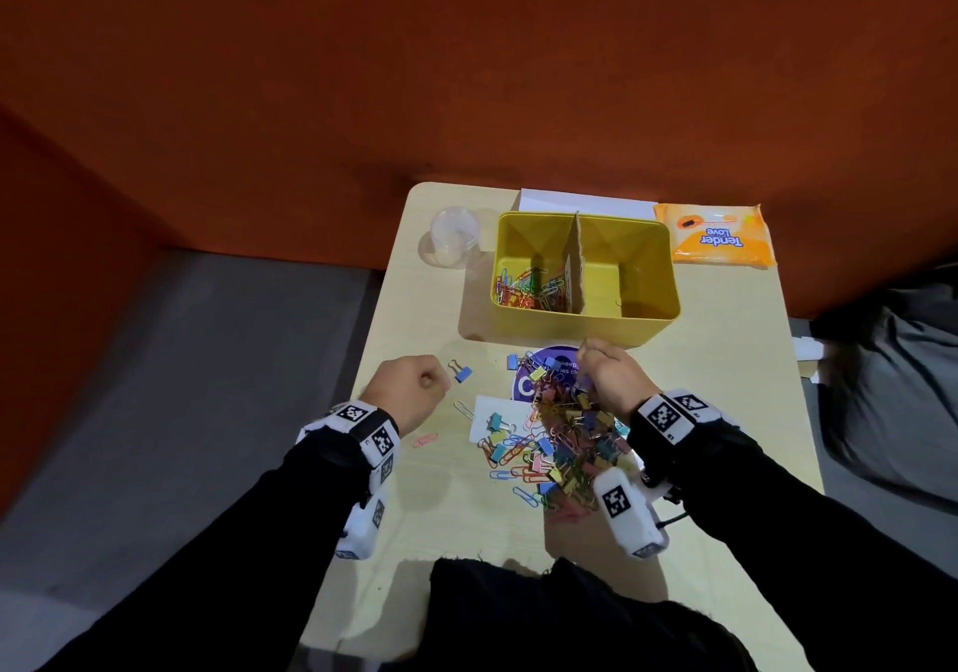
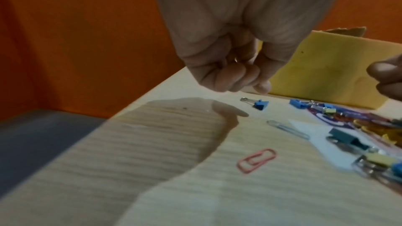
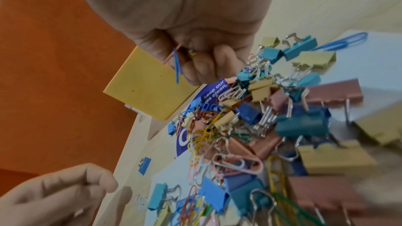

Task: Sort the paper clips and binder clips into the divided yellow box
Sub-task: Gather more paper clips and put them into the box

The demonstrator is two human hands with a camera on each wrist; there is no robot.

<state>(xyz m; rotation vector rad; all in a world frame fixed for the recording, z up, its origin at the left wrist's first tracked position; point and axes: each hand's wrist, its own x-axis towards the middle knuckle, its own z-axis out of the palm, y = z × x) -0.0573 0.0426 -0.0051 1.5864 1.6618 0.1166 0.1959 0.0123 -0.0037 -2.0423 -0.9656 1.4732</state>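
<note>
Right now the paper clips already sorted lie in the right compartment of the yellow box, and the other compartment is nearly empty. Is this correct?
Not quite. The head view shows the sorted paper clips in the left compartment of the yellow box, left of the cardboard divider. It is the right compartment that is nearly empty.

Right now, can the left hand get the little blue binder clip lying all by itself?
Probably yes. The left hand hovers right beside the lone blue binder clip, with only bare table between them. But its fingers are curled and seem to hold something small already, so its grip may be busy.
</note>
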